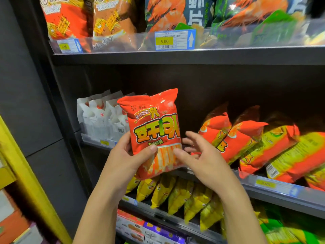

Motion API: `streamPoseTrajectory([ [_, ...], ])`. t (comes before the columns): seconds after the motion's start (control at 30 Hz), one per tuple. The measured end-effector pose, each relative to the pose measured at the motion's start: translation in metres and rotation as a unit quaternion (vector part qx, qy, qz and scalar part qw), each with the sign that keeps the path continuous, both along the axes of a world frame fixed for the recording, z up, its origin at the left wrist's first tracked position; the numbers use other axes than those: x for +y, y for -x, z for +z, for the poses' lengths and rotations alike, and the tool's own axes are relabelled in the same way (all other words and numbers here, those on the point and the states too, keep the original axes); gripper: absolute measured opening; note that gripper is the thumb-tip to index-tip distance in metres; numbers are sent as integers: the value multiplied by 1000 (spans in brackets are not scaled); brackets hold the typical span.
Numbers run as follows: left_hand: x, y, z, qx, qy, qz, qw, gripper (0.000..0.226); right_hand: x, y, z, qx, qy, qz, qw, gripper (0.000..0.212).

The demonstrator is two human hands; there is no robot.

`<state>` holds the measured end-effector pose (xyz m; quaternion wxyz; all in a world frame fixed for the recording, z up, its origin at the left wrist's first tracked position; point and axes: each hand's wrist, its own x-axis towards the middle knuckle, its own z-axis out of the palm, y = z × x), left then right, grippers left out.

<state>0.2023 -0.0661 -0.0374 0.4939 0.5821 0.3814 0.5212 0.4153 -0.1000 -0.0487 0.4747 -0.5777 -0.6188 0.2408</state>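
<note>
Gripping red snack bag (154, 131): left hand (125, 156); right hand (199, 156) touching.

Shop: price-tagged snack shelves (175, 55)

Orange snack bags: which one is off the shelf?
The orange snack bag that the left hand grips, in front of the middle shelf, print upside down. The other orange bags lie slumped on that shelf, to its right.

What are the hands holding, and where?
An orange snack bag. The left hand grips its lower left edge, thumb in front; the right hand just touches its lower right.
</note>
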Motion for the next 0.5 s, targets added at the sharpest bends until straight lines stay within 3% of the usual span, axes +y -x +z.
streamPoseTrajectory([
  [0.1, 12, -11, 4, 21, -46, 45, 998, 55, -4, -23, 24, -244, -113, -123, 955, 77],
  [0.2, 29, -27, 2, 37, -80, 80, 993, 53, 6, -46, 35, -369, -178, -185, 893, 68],
  [0.33, 52, -53, -7, 53, -94, 107, 988, 54, 16, -70, 43, -484, -162, -233, 828, 71],
  [0.5, 81, -80, -19, 107, -122, 162, 973, 55, 25, -87, 58, -593, -76, -199, 776, 82],
])
